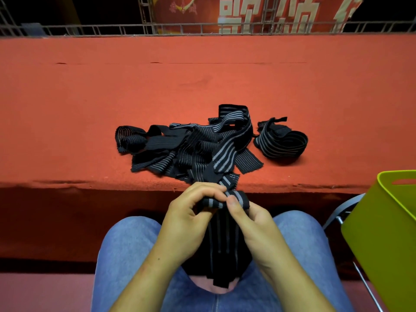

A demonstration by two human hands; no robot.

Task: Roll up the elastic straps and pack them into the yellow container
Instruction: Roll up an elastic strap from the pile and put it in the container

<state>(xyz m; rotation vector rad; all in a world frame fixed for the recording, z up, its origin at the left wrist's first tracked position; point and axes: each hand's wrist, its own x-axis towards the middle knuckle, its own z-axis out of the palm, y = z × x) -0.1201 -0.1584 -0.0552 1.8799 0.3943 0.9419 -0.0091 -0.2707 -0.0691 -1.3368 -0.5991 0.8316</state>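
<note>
Barely started, we pinch the small roll of 1 strap [225, 200] between left hand [191, 215] and right hand [253, 224] above our lap [126, 255], the yellow container [387, 233] waits beside us, and the tangled pile [191, 149] lies unrolled on the red ledge [90, 97].

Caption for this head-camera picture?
Left hand and right hand pinch a part-rolled strap; pile of straps on red ledge, yellow container beside.

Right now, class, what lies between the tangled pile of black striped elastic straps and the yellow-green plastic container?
In the head view, one loosely coiled black grey-striped strap lies right of the pile, then bare red felt toward the container.
</note>
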